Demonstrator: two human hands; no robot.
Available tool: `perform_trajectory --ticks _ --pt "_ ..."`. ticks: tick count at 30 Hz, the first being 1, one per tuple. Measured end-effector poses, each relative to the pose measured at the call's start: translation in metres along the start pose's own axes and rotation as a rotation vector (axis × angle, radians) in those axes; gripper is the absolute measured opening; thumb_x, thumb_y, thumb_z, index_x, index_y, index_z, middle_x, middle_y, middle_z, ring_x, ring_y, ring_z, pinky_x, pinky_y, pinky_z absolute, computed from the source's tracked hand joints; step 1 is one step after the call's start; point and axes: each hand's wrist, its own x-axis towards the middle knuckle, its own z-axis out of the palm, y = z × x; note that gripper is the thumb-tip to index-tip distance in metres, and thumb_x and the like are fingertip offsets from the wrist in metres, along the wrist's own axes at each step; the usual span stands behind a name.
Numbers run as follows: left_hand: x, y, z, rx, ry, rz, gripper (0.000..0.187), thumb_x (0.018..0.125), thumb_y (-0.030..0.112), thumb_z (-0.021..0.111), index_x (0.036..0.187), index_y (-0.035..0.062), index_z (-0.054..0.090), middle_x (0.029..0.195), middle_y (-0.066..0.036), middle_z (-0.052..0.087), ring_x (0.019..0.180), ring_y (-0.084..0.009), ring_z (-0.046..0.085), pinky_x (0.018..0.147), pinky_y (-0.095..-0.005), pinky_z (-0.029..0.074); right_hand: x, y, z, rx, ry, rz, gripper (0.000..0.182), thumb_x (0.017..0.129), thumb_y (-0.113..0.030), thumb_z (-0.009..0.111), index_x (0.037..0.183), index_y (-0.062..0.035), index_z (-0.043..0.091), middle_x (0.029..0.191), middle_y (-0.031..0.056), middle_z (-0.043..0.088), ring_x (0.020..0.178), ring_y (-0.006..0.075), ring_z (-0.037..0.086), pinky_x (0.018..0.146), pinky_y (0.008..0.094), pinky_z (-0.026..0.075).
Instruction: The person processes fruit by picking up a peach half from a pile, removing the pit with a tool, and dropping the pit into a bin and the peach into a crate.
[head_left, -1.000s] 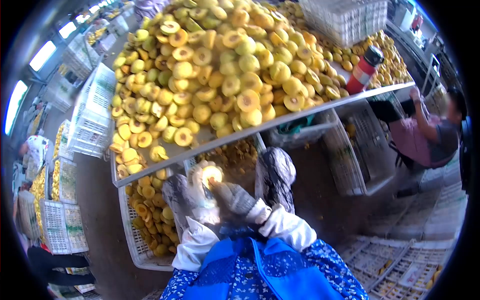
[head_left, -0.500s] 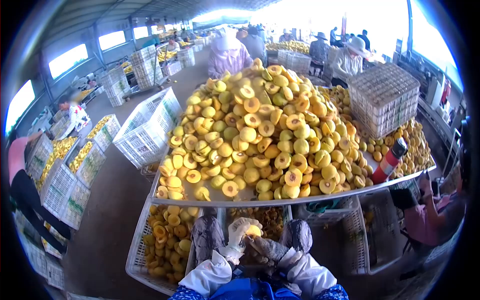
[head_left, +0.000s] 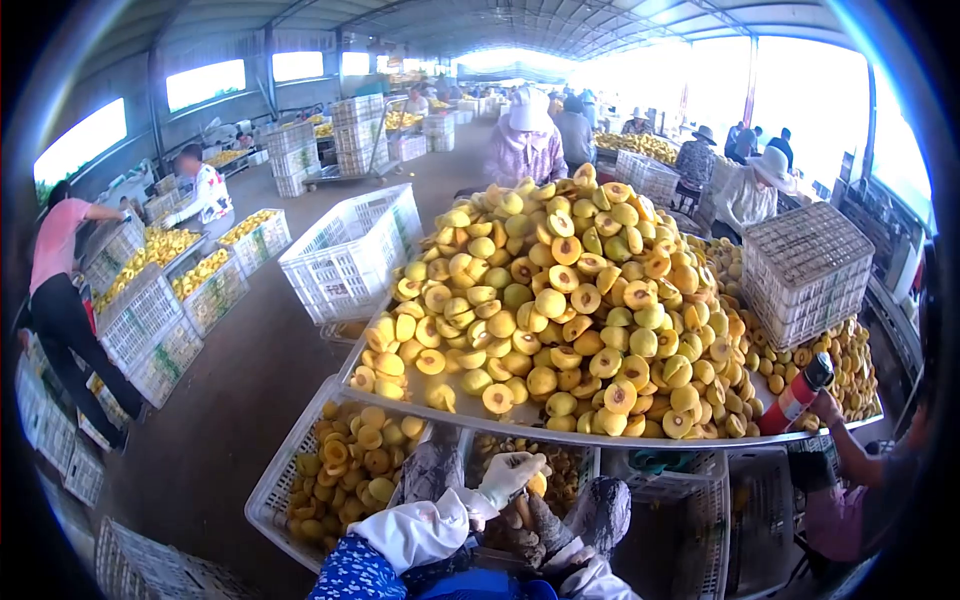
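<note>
My left hand (head_left: 510, 478), in a pale glove, is closed around a yellow peach half (head_left: 538, 484) just above my lap. Right beside it, my right hand (head_left: 538, 528) wears a dark, soiled glove with its fingers curled close to the fruit. Whatever it grips, if anything, is hidden. Left of my knees stands a white crate (head_left: 262, 505) holding peach halves (head_left: 365, 455). Between my knees another crate (head_left: 596, 462) contains darker fruit pieces (head_left: 560, 462).
A metal-edged table (head_left: 480, 421) bears a tall heap of halved peaches (head_left: 600, 320). On it lie a red bottle-like object (head_left: 795, 395) and an upturned crate (head_left: 808, 270). A white crate (head_left: 350, 255) stands left of it. Other people work around, one (head_left: 65, 260) beside stacked crates.
My view has swung left and tilted up, so the heap appears further right and lower. My left hand still holds the peach half, with my right hand close by.
</note>
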Motion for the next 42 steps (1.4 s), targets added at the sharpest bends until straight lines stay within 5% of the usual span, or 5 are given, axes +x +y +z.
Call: perform_trajectory --ticks 6,14,20,28,42 --pt "-0.016 0.015 0.004 0.423 -0.165 0.281 0.018 0.086 0.018 0.062 0.083 0.0010 0.067 0.076 -0.003 0.067 0.069 -0.0080 0.060 0.063 -0.0223 0.047 -0.017 -0.025 -0.005 0.072 -0.331 0.212 0.044 0.091 -0.054 0.038 0.090 -0.0114 0.047 0.050 -0.0011 0.039 0.033 0.0105 0.032 0.031 0.0227 0.030" --pt "-0.026 -0.001 -0.057 -0.654 0.153 -0.038 0.046 0.091 0.045 0.045 0.098 0.0018 0.058 0.078 -0.012 0.064 0.062 -0.0231 0.061 0.054 -0.0318 0.051 0.010 0.008 0.012 -0.083 0.127 -0.181 0.057 0.092 -0.059 0.029 0.069 -0.0101 0.046 0.043 0.0031 0.038 0.029 0.0132 0.035 0.028 0.0245 0.029" --pt "-0.048 0.059 -0.161 1.534 0.915 0.600 0.029 0.079 0.032 0.066 0.096 0.0091 0.062 0.087 -0.009 0.064 0.076 -0.0274 0.062 0.067 -0.0376 0.049 0.063 0.078 -0.070 -0.060 0.363 0.263 0.051 0.084 -0.062 0.045 0.074 -0.0132 0.053 0.046 -0.0004 0.041 0.032 0.0113 0.035 0.030 0.0253 0.028" --pt "0.137 0.085 -0.091 1.818 -0.061 0.029 0.056 0.078 0.045 0.058 0.120 0.0085 0.049 0.093 -0.015 0.064 0.090 -0.0282 0.061 0.074 -0.0386 0.048 0.052 0.025 -0.045 -0.105 0.357 0.243 0.049 0.084 -0.060 0.048 0.080 -0.0116 0.054 0.050 -0.0011 0.044 0.036 0.0123 0.039 0.033 0.0270 0.030" --pt "0.071 0.047 -0.058 -0.305 0.136 0.041 0.042 0.087 0.044 0.055 0.103 0.0055 0.056 0.076 -0.010 0.062 0.049 -0.0210 0.059 0.039 -0.0276 0.046 0.053 0.034 -0.071 -0.162 0.283 -0.523 0.016 0.094 -0.008 0.048 0.101 0.0024 0.058 0.096 0.0049 0.063 0.086 0.0080 0.058 0.068 0.0201 0.047"
